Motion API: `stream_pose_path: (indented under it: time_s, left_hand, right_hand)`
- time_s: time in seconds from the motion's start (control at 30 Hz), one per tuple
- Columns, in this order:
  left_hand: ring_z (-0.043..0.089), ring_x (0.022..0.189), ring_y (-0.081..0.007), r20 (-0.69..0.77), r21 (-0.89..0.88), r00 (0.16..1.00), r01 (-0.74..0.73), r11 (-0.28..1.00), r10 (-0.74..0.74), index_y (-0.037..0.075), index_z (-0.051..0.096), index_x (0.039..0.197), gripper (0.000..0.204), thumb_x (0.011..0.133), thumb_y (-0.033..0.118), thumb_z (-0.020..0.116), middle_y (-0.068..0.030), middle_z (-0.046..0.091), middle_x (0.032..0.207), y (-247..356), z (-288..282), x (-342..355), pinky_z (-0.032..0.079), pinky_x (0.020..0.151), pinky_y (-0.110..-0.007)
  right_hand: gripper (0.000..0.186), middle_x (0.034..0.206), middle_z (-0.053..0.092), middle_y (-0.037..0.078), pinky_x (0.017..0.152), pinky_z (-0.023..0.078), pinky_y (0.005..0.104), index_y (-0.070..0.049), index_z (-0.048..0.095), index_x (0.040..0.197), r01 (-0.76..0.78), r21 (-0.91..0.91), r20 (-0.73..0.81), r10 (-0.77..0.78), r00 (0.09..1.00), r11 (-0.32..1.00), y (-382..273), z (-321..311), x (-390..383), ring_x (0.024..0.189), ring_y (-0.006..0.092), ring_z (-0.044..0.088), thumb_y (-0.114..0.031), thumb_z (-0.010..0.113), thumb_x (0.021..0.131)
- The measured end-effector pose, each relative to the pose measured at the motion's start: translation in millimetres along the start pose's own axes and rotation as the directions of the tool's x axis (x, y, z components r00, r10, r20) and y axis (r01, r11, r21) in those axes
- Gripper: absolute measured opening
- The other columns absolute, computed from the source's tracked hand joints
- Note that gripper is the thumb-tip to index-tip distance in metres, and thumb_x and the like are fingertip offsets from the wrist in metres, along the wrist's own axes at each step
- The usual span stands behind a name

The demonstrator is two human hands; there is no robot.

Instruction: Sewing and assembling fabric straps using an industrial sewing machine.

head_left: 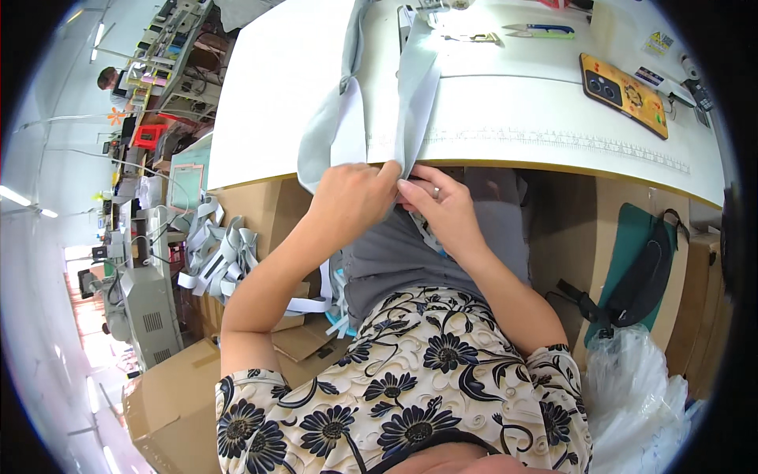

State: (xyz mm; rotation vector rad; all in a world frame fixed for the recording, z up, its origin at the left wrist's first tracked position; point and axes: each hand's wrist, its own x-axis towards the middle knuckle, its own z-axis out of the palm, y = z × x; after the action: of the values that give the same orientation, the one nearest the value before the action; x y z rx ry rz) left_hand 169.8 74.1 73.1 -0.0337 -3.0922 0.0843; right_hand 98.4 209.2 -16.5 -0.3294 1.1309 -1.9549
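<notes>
A long grey strip of fabric with a white underside (417, 99) runs down the white work table from a lit metal fitting (442, 12), perhaps a sewing machine foot, at the far edge. Another length of grey strip (317, 136) loops beside it on the left and hangs over the front edge. My left hand (351, 193) is closed on the strip just at that edge, thumb on top. Close against it, my right hand (444, 207), with a ring, pinches the strip's edge between thumb and fingers. The pinched part is mostly hidden.
Blue and green-handled snips (541, 31) lie at the back of the white table (268, 95). A phone in a yellow case (624, 95) rests at the right, beyond a printed ruler (553, 142). Grey strips (225, 249) pile up below left, near cardboard boxes (178, 395).
</notes>
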Motion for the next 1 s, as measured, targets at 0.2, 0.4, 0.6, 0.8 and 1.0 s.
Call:
stream_pose_path:
  time_s: [0.2, 0.4, 0.6, 0.8, 1.0]
  left_hand:
    - [0.061, 0.059, -0.0275, 0.02, -0.337, 0.995, 0.102, 0.936, -0.101, 0.002, 0.061, 0.089, 0.012, 0.087, 0.013, 0.064, -0.0113, 0.063, 0.07, -2, -21, -10, 0.048, 0.056, -0.036]
    - [0.066, 0.07, -0.0201, -0.343, -0.277, 0.88, 0.24, 0.93, -0.33, 0.001, 0.069, 0.102, 0.02, 0.083, 0.008, 0.07, -0.0126, 0.069, 0.085, 22, -78, 7, 0.051, 0.063, -0.03]
    - [0.063, 0.067, -0.0353, -0.034, -0.467, 0.976, 0.174, 0.867, -0.215, 0.006, 0.067, 0.097, 0.016, 0.089, 0.019, 0.061, -0.0166, 0.065, 0.076, 5, -26, 10, 0.05, 0.062, -0.04]
    - [0.062, 0.055, -0.0244, 0.182, -0.463, 0.877, 0.475, 0.749, -0.444, 0.006, 0.067, 0.107, 0.022, 0.088, 0.016, 0.061, -0.0158, 0.064, 0.068, 2, -50, 5, 0.051, 0.058, -0.035]
    - [0.064, 0.055, -0.0245, -0.082, -0.201, 0.988, 0.11, 0.973, -0.128, 0.006, 0.068, 0.098, 0.018, 0.084, 0.018, 0.068, -0.0125, 0.068, 0.073, 25, -64, 2, 0.051, 0.053, -0.033]
  right_hand:
    - [0.023, 0.088, 0.07, 0.006, 0.072, 0.049, 0.0219, 0.004, 0.061, 0.111, 0.052, -0.085, -0.043, -0.056, 0.998, 0.995, 16, -10, 5, 0.078, 0.007, 0.062, -0.004, 0.058, 0.09]
    - [0.023, 0.094, 0.068, 0.008, 0.077, 0.051, 0.0243, 0.004, 0.061, 0.113, 0.21, -0.109, -0.006, -0.212, 0.977, 0.972, 1, -18, -16, 0.083, 0.0122, 0.065, -0.004, 0.054, 0.093]
    - [0.027, 0.095, 0.067, 0.007, 0.081, 0.05, 0.0233, 0.006, 0.06, 0.115, -0.2, 0.303, 0.074, 0.186, 0.98, 0.932, -10, -6, -3, 0.089, 0.0109, 0.063, -0.01, 0.055, 0.094]
    - [0.026, 0.104, 0.067, 0.007, 0.08, 0.048, 0.0261, 0.003, 0.06, 0.117, 0.014, 0.099, 0.072, -0.021, 0.997, 0.995, -3, -14, -3, 0.092, 0.0097, 0.061, -0.01, 0.053, 0.095]
    - [0.024, 0.084, 0.065, -0.002, 0.057, 0.039, 0.0172, 0.002, 0.065, 0.113, 0.085, -0.103, -0.133, -0.098, 0.986, 0.991, -1, -27, -19, 0.069, -0.0005, 0.05, -0.01, 0.06, 0.092]
